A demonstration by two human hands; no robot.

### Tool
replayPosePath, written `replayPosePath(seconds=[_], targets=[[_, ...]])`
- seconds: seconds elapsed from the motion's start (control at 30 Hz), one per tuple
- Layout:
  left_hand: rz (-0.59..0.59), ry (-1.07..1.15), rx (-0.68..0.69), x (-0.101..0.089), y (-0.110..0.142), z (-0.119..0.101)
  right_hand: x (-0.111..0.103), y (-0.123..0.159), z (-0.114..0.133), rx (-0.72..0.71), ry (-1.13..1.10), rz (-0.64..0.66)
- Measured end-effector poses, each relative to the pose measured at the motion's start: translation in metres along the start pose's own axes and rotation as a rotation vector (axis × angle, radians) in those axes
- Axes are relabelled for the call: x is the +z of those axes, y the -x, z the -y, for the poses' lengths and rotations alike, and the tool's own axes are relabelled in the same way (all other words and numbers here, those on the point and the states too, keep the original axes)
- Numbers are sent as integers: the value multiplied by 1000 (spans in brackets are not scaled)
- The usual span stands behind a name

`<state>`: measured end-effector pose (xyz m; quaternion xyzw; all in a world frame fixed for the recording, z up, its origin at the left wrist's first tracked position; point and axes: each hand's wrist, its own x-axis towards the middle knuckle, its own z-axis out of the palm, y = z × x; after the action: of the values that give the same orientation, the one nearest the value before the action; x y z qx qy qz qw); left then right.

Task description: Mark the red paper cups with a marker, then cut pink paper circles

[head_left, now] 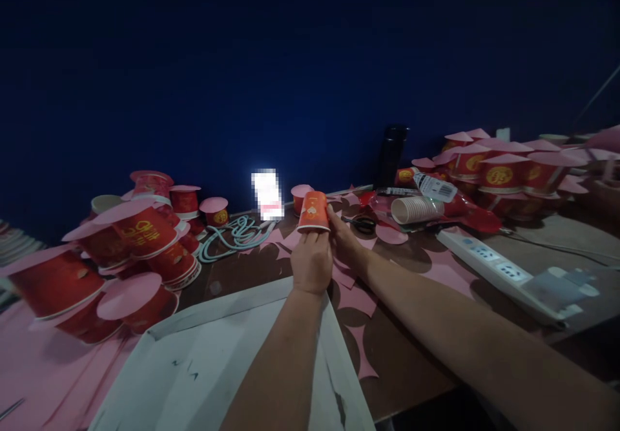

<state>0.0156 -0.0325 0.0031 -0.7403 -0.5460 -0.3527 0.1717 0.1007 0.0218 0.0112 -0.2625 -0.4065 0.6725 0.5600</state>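
A red paper cup (pixel 314 210) with gold print is upside down in front of me, its white rim toward me. My left hand (pixel 312 263) holds it from below, with the fingers up inside the cup's mouth and their tips hidden. Against the cup's right side lies my right hand (pixel 343 234), its fingers bent round the far side and partly hidden. Just behind stands another red cup (pixel 298 206) topped by a pink paper disc (pixel 302 190).
Stacked red cups with pink discs stand at left (pixel 138 231) and right (pixel 498 172). Near me lie a white board (pixel 217 353), pink paper scraps (pixel 356 298), scissors (pixel 362 224), a coiled cable (pixel 232 240), nested cups (pixel 416 210) and a power strip (pixel 498 269). A bright pixelated rectangle (pixel 267 193) stands behind.
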Motion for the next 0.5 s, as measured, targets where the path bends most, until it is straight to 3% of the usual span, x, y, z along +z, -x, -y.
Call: replayPosePath(seconds=[0.17,0.3,0.5], targets=[[-33,-68,89,0,-2,1,-3,-3,1,55,-176,147],[-64,-77,143,-1,-3,1,-1,-1,6,65,-206,161],[-70,33,186,-2,-5,-5,1,3,17,109,-74,136]])
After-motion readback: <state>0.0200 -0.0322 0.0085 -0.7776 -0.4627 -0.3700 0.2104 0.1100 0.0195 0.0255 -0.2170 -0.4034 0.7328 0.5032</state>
